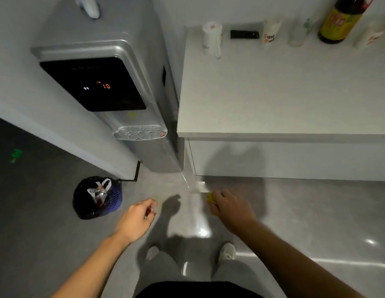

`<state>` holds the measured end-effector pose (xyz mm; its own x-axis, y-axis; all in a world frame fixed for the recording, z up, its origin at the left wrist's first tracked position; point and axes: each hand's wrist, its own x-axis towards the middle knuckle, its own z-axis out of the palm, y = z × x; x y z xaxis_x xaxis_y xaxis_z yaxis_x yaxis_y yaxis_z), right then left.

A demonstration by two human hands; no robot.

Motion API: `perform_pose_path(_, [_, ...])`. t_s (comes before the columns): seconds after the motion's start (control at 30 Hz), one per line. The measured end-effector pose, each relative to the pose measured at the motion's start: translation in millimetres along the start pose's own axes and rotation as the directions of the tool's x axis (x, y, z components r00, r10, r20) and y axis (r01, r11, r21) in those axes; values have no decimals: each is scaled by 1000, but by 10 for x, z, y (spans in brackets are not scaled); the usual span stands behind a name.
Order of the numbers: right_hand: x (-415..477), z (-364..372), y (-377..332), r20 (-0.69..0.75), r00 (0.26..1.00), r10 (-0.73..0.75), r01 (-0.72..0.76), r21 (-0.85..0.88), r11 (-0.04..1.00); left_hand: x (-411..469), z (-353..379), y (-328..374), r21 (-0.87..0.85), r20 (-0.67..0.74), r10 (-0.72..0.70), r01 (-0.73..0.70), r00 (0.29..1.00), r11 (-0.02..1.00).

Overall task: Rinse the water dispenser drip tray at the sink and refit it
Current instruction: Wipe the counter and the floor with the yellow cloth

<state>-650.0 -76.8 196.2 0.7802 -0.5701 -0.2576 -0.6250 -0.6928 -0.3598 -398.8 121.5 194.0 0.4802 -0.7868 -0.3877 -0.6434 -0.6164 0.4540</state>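
The grey water dispenser (pixel 114 82) stands against the wall, its black panel lit with orange digits. Its pale slotted drip tray (pixel 140 132) sits in place on the front ledge, below the panel. My left hand (pixel 136 220) hangs low in front of the dispenser, fingers loosely curled, holding nothing. My right hand (pixel 228 208) is out to the right, below the counter edge, with something small and yellow (pixel 209 198) partly hidden in its fingers. Both hands are well below and apart from the tray.
A white counter (pixel 273 93) to the right carries a white jug (pixel 212 38), cups and a dark bottle (pixel 340 20). A dark bin (pixel 97 197) with rubbish stands on the floor at left. My shoes (pixel 227 251) show below on the glossy grey floor.
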Motion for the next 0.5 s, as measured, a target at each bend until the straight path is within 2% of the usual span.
perform_pose_path(0.13, [92, 450, -630, 16, 1000, -2, 2, -26, 1000, -115, -90, -728, -27, 46, -37, 39, 998, 999])
perform_pose_path(0.33, [603, 1509, -1477, 176, 983, 57, -29, -158, 987, 126, 49, -2095, -35, 14, -34, 35, 999, 999])
perform_pose_path(0.5, [1058, 2580, -1816, 165, 984, 72, -45, -164, 985, 499, 418, -3106, -52, 21, 2, 0, 1000, 999])
